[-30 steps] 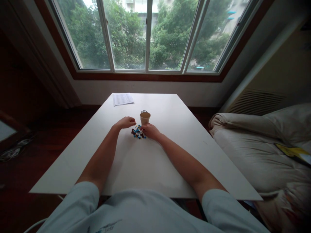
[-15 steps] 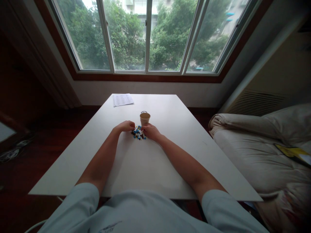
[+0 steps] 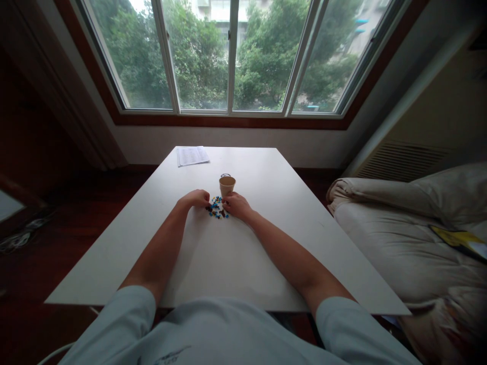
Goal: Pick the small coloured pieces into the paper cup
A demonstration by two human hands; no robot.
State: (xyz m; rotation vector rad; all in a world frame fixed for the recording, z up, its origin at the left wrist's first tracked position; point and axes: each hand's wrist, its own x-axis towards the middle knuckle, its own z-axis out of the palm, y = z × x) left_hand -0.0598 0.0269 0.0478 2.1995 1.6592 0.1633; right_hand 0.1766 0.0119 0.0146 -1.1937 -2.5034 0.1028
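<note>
A small pile of blue, black and brown pieces (image 3: 216, 208) lies on the white table (image 3: 228, 253), just in front of a tan paper cup (image 3: 227, 185). My left hand (image 3: 195, 198) rests at the pile's left edge with its fingers curled down onto the pieces. On the other side of the pile is my right hand (image 3: 236, 205), fingers bent and pinched at the pieces below the cup. What either hand holds is too small to make out.
A printed sheet of paper (image 3: 192, 155) lies at the table's far left corner. A small dark item (image 3: 225, 175) sits behind the cup. A sofa with pale bedding (image 3: 411, 238) stands to the right; a wide window (image 3: 232, 56) is ahead.
My left hand has drawn in to the right, from beside the pile onto its left edge. My right hand has barely shifted.
</note>
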